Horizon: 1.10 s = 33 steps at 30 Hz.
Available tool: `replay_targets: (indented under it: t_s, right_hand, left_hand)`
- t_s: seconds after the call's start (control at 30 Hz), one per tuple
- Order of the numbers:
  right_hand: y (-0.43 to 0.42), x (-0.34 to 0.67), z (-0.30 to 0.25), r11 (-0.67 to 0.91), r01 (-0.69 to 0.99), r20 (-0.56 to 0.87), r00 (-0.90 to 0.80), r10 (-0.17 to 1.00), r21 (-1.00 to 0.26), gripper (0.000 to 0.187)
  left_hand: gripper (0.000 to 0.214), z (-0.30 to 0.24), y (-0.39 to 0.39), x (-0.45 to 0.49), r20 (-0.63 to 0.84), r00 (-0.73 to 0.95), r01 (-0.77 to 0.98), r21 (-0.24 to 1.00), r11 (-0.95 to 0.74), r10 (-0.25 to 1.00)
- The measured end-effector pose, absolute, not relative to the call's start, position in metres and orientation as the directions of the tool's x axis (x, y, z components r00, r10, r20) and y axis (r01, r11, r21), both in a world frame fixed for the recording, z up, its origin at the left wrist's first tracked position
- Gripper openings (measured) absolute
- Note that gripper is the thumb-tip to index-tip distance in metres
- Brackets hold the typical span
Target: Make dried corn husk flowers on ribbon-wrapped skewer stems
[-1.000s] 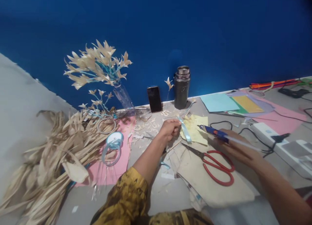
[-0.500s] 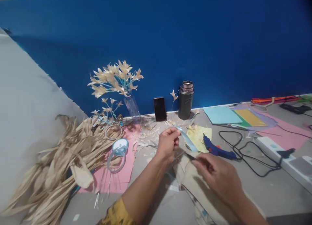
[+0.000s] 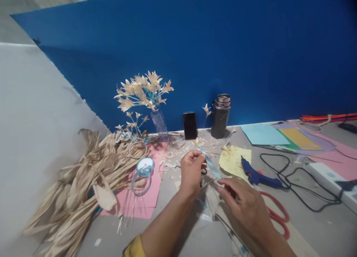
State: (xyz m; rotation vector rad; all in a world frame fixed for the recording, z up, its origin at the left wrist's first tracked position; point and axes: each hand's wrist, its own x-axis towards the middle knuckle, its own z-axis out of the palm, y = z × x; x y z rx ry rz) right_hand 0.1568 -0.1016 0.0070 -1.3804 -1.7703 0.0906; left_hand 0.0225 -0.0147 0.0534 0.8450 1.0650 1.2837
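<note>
My left hand (image 3: pixel 192 172) is closed in a pinch around the stem of a small pale flower (image 3: pixel 198 142), which shows just above the fingers. A light blue strip of tape (image 3: pixel 213 167) runs from that pinch down to the right. At the strip's lower end my right hand (image 3: pixel 244 203) has its thumb and fingers closed on it. Red-handled scissors (image 3: pixel 285 217) lie beside the right hand; their blades are hidden. Between the hands a thin brown stick (image 3: pixel 208 183) is partly visible.
Dried husks (image 3: pixel 69 190) and pink paper (image 3: pixel 158 182) with tape rolls (image 3: pixel 145 166) cover the left. A flower-filled bottle (image 3: pixel 159 125), phone (image 3: pixel 190 126) and flask (image 3: pixel 221 116) stand behind. Rightward are a blue glue gun (image 3: pixel 259 176), its looping cord and a power strip (image 3: pixel 323 175).
My right hand has come to the strip's lower end. The dark blade tip by its fingers no longer shows; red scissors handles have appeared beside it. The view has shifted left.
</note>
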Motion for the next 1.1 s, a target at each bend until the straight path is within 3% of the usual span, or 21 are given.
replay_targets:
  t_s: [0.2, 0.43, 0.63, 0.77, 0.83, 0.9, 1.0, 1.03, 1.1]
  right_hand:
    - [-0.105, 0.155, 0.012, 0.199, 0.588, 0.337, 0.135, 0.932, -0.784, 0.027]
    - [-0.105, 0.152, 0.003, -0.113, 0.175, -0.082, 0.175, 0.981, -0.978, 0.041]
    - [-0.102, 0.141, -0.008, -0.247, -0.306, -0.274, 0.048, 0.961, -0.919, 0.042]
    - [-0.106, 0.129, -0.008, -0.315, -0.503, -0.288, -0.134, 0.948, -0.805, 0.041]
    - [-0.109, 0.128, -0.006, -0.362, -0.487, -0.276, -0.241, 0.93, -0.795, 0.041]
    - [-0.11, 0.134, 0.001, -0.346, -0.335, -0.268, -0.259, 0.928, -0.876, 0.041]
    - [-0.105, 0.153, 0.019, -0.173, 0.006, -0.173, 0.043, 0.984, -0.985, 0.034]
    - [-0.102, 0.16, 0.026, -0.122, 0.085, -0.106, 0.17, 0.98, -0.989, 0.031]
    - [-0.093, 0.17, 0.038, -0.049, 0.177, -0.001, 0.26, 0.966, -0.983, 0.027]
  left_hand:
    - [0.025, 0.051, -0.02, 0.019, -0.177, 0.071, -0.441, 0.877, 0.19, 0.982]
    - [0.034, 0.045, -0.028, 0.013, -0.208, 0.16, -0.52, 0.813, 0.261, 0.965]
    - [0.036, 0.044, -0.034, 0.011, -0.217, 0.165, -0.524, 0.807, 0.272, 0.962]
    - [0.033, 0.046, -0.038, 0.012, -0.233, 0.163, -0.512, 0.811, 0.284, 0.959]
    - [0.029, 0.048, -0.039, 0.011, -0.245, 0.17, -0.488, 0.82, 0.297, 0.955]
    - [0.023, 0.048, -0.04, 0.01, -0.249, 0.155, -0.418, 0.86, 0.291, 0.956]
    - [0.012, 0.048, -0.043, 0.008, -0.168, 0.095, -0.201, 0.962, 0.184, 0.981]
    - [0.008, 0.047, -0.045, 0.008, -0.12, 0.081, -0.119, 0.984, 0.129, 0.989]
    - [0.004, 0.045, -0.05, 0.009, -0.027, 0.079, 0.014, 1.0, 0.026, 0.996]
